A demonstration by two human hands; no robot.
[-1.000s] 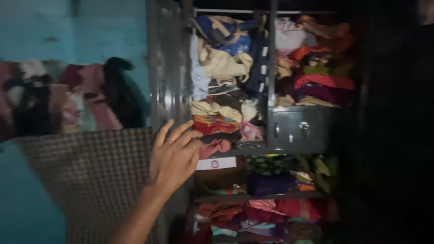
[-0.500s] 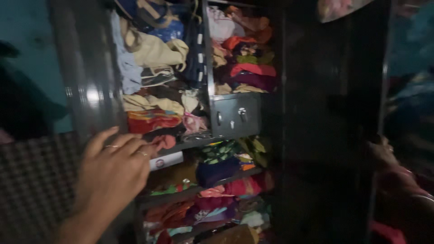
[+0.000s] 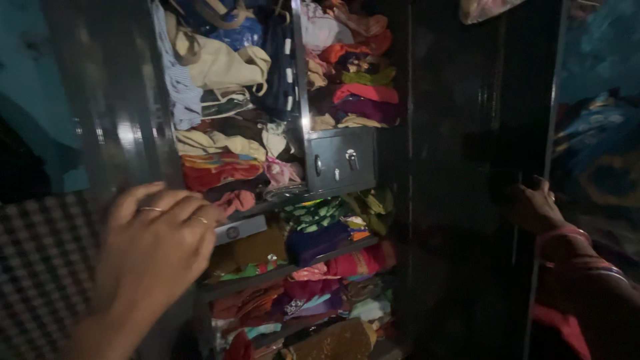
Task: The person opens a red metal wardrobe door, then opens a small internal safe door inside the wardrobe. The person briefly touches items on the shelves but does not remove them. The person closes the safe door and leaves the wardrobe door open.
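A tall dark metal wardrobe stands open, its shelves stuffed with folded colourful clothes (image 3: 220, 170). My left hand (image 3: 157, 243), with rings on two fingers, lies flat with fingers together on the left door (image 3: 110, 127) near its inner edge. My right hand (image 3: 533, 207), bangles at the wrist, grips the edge of the dark right door (image 3: 467, 167). Inside, a small grey locker compartment (image 3: 340, 160) with a handle and keyholes sits at mid height.
A checked woven surface (image 3: 40, 267) lies at the lower left, before a teal wall (image 3: 27, 67). Patterned blue fabric (image 3: 600, 153) hangs at the far right. A brown bundle (image 3: 333, 341) sits at the wardrobe's bottom.
The view has swung right, bringing the right door and my right hand into sight. My left hand has stayed on the left door and now appears lower left.
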